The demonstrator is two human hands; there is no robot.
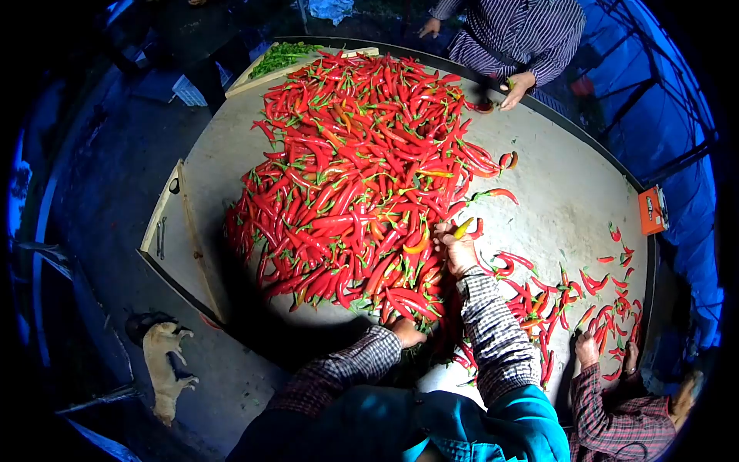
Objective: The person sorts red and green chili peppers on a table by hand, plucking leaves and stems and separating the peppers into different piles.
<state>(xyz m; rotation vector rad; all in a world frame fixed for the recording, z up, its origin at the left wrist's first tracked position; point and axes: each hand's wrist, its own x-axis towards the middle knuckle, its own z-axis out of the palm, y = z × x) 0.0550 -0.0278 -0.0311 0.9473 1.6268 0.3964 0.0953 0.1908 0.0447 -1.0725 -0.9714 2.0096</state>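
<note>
A big heap of red chili peppers with green stems covers the middle of the table. At the heap's near edge, my left hand touches the peppers, its fingers partly hidden among them; whether it grips one cannot be made out. Further right and higher, my right hand is closed on a yellow-green pepper beside the heap's right edge. Looser red peppers lie to the right of my right forearm.
Across the table, a person in a striped top has a hand near the rim. Another person in a plaid sleeve reaches in at lower right. Green peppers fill a far corner. An orange box stands at the right edge. A dog lies on the floor.
</note>
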